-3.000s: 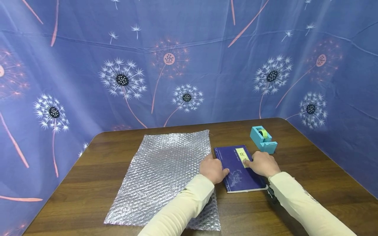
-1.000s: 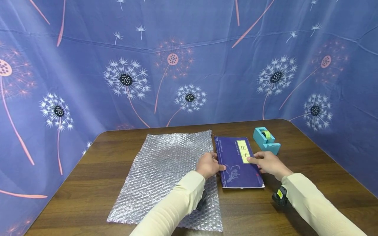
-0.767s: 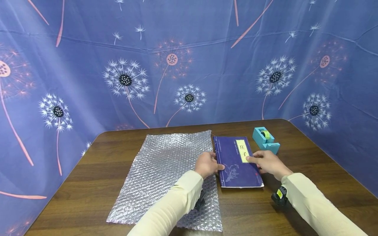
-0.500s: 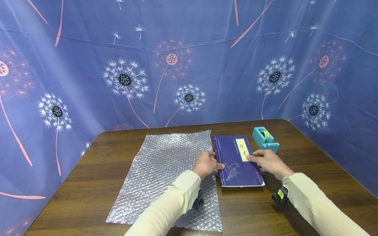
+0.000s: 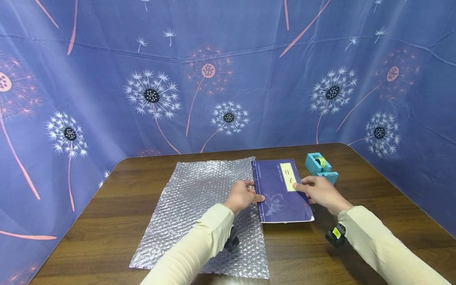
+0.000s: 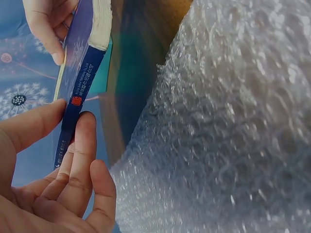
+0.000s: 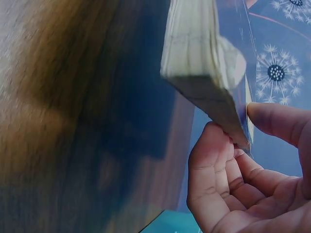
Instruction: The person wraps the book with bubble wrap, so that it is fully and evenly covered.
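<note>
The book (image 5: 280, 194), blue with a pale yellow title label, is off the counter (image 5: 103, 221), held up between two hands, its bound edge over the right border of the bubble wrap (image 5: 192, 198) and the rest over bare wood. The left hand (image 5: 241, 196) pinches the bound edge, thumb on the cover and fingers beneath; the right hand (image 5: 322, 193) grips the opposite edge the same way, its thumb reaching the label.

As for progress, picking up the book looks done. It is not yet set down anywhere, and most of it is clear of the wrap. The wrap lies spread flat and unfolded, with no tape seen on it or on the book.

Beyond the right hand stands a light-blue tape dispenser (image 5: 313, 165) with a yellowish-green roll, touched by neither hand. A dandelion-print cloth (image 5: 263, 79) hangs behind the counter. Little seems to block the book's way to the wrap apart from the left hand and forearm, which are over the sheet's right part.
</note>
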`<state>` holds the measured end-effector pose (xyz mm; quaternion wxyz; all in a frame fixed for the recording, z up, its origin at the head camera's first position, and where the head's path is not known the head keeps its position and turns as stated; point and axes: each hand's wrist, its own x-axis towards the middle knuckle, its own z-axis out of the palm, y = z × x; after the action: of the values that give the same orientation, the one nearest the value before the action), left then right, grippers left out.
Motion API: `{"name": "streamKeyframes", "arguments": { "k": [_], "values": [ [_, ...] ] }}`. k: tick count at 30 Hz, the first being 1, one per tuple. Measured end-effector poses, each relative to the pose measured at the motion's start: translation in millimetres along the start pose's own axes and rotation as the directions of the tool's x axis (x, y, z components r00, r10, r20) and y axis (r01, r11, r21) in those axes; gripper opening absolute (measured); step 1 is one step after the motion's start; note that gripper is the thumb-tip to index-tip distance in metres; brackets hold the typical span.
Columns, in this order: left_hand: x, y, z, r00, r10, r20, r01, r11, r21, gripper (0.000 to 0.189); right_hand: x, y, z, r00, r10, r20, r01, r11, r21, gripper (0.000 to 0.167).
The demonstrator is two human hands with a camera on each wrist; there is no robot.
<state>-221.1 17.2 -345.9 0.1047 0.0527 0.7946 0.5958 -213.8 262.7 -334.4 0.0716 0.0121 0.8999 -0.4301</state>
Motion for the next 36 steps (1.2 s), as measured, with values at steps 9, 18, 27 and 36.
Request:
{"name": "streamKeyframes", "arguments": {
  "k": [9, 18, 27, 36],
  "values": [
    [-6.1, 3.7, -17.5, 1.000, -0.005, 0.005, 0.005, 1.000, 0.024, 0.063, -1.0, -17, 7, 0.999, -0.034, 0.007, 0.034, 0.999, 0.019, 0.054],
    [-11.7, 3.9, -38.6, 1.000, -0.007, 0.011, 0.007, 1.000, 0.014, 0.065, 2.5, -34, 18, 0.997, -0.076, 0.015, 0.075, 0.997, 0.021, 0.048],
    [-21.1, 0.9, -60.1, 1.000, -0.028, -0.012, 0.029, 0.998, 0.048, 0.063, 9.4, -50, 36, 0.994, -0.101, 0.035, 0.100, 0.994, 0.035, 0.041],
    [-30.3, -8.3, -82.1, 0.998, -0.050, -0.033, 0.053, 0.994, 0.098, 0.065, 16.5, -65, 57, 0.991, -0.122, 0.047, 0.120, 0.992, 0.042, 0.038]
  ]
}}
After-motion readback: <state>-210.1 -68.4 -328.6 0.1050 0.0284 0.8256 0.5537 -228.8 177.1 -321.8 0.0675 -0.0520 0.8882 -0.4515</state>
